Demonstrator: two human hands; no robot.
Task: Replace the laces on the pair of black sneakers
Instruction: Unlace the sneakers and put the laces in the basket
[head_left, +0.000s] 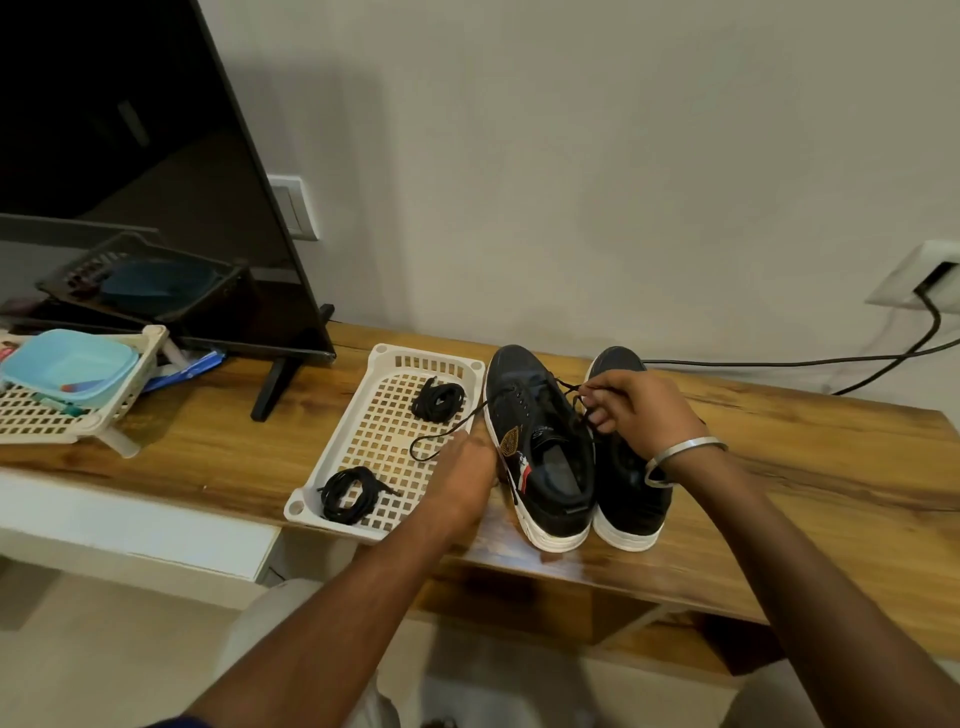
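Two black sneakers with white soles stand side by side on the wooden table, the left sneaker (540, 452) and the right sneaker (631, 483). A black lace (470, 415) runs from the left sneaker's eyelets out over a white plastic basket (384, 457). My right hand (636, 408) pinches that lace above the left sneaker's tongue. Against the left sneaker's outer side rests my left hand (465, 478), its fingers hidden from view. Two coiled black laces lie in the basket, one far (439, 399) and one near (347, 491).
A television (130, 171) stands at the back left on its stand. A second white basket (78, 395) with a blue container sits at the far left. A black cable (831, 364) runs along the wall to a socket at the right.
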